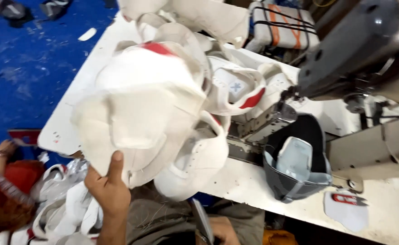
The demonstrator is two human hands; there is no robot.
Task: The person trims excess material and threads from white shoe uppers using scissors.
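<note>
Many white shoe-upper pieces (145, 100) are lying bunched together across the near-left part of the sewing table (390, 213), some of them showing red trim, and more are trailing toward the far side. The left hand (106, 186) is gripping the near edge of the largest white piece, its thumb pressing up over the fabric and the fingers hiding beneath, so it is clamping that bundle and lifting it off the table edge. The right hand (217, 231) is resting low at the near edge of the view, close to the person's lap; a dark, narrow thing is sticking up just beside it, but whether the fingers are closing on it cannot be told.

To the right, the grey sewing machine (362, 50) is standing with nothing visibly sitting under its needle area, and a dark bin (294, 181) is holding a pale grey moulded piece (294, 159) just near it. Small red snips (347, 198) are lying on the table at the near right. Down on the left, another heap of white pieces (68, 204) is piling up beside the knee, and another person's hand (0, 152) is showing at the left edge.

Judging by this, much of the stack is waiting unstitched: the bundle is being handled, not fed to the machine.
</note>
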